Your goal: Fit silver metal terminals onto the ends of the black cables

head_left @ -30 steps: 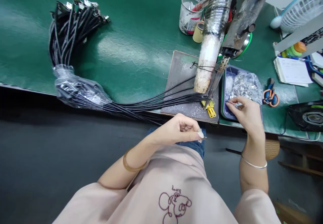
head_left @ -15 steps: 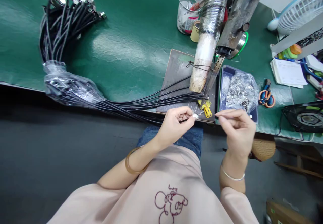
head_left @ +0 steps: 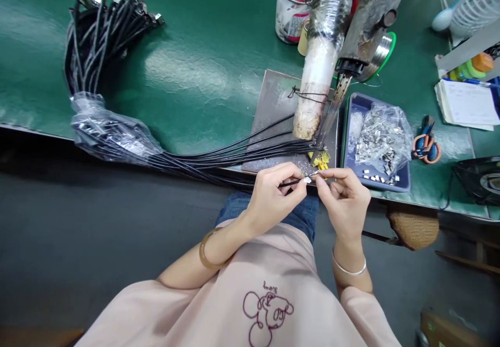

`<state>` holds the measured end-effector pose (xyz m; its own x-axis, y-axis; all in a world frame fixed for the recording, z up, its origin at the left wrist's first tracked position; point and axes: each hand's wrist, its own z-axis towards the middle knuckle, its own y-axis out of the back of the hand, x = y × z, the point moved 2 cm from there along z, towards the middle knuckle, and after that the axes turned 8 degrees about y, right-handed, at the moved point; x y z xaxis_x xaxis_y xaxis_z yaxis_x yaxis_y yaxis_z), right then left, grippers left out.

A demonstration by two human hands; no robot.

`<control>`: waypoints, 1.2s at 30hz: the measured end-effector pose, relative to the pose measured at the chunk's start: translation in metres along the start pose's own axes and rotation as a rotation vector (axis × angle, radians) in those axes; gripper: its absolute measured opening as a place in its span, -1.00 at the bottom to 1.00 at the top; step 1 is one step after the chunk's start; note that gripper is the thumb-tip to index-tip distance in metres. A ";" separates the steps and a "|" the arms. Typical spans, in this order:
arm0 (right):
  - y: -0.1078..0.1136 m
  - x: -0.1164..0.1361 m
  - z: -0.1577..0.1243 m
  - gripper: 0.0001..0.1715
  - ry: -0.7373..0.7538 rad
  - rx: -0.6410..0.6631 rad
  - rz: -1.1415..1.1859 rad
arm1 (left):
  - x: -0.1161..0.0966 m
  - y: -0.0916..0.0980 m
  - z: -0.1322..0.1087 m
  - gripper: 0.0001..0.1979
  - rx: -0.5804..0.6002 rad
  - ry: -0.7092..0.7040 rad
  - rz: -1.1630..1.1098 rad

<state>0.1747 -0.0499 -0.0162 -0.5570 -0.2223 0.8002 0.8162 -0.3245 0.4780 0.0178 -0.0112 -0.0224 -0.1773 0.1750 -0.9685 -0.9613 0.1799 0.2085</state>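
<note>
Right hand: since the last frame, the right hand point(head_left: 346, 203) has come in from beside the blue tray point(head_left: 404, 185) toward the left hand point(head_left: 273, 196); its thumb and fingertips are drawn close at the cable end, though whether they grip it I cannot tell.
Left hand: clamped on a black cable point(head_left: 289, 183), pinched between thumb and fingers.
Black cable: its end lies between the two hands, just off the counter point(head_left: 203, 24) edge.
Cable bundle: partly wrapped in clear plastic point(head_left: 113, 133), at 9 o'clock from the hands; loose ends run right onto a dark board point(head_left: 275, 102).
Taped hose point(head_left: 318, 86): over the board, at 12 o'clock.
Blue tray: at 2 o'clock, holding a clear bag of small metal parts point(head_left: 385, 136).
Orange-handled pliers point(head_left: 425, 146): just right of the tray, between 2 and 3 o'clock.
Wire spool point(head_left: 382, 55): at 1 o'clock.
</note>
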 end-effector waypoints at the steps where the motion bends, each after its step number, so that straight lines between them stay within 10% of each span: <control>1: 0.000 0.000 0.000 -0.92 -0.005 -0.001 0.009 | 0.000 0.000 0.000 -0.77 0.001 -0.008 -0.001; 13: 0.003 0.000 0.001 -0.91 -0.035 0.031 0.019 | -0.001 0.001 -0.002 -0.79 0.010 -0.100 0.051; 20: 0.007 0.008 0.001 -0.90 0.288 0.135 -0.244 | 0.002 -0.002 -0.006 -0.81 0.041 -0.219 0.153; 28: 0.024 0.007 -0.001 -0.79 0.115 -0.245 0.180 | 0.007 0.005 -0.001 -0.86 0.131 0.146 -0.154; 36: 0.000 0.007 -0.003 -0.76 0.470 -0.089 -0.191 | 0.011 0.005 0.005 -0.86 0.098 0.259 -0.301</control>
<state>0.1703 -0.0541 -0.0113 -0.7205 -0.5336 0.4428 0.6882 -0.4723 0.5507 0.0122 -0.0036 -0.0311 0.0497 -0.1469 -0.9879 -0.9559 0.2798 -0.0897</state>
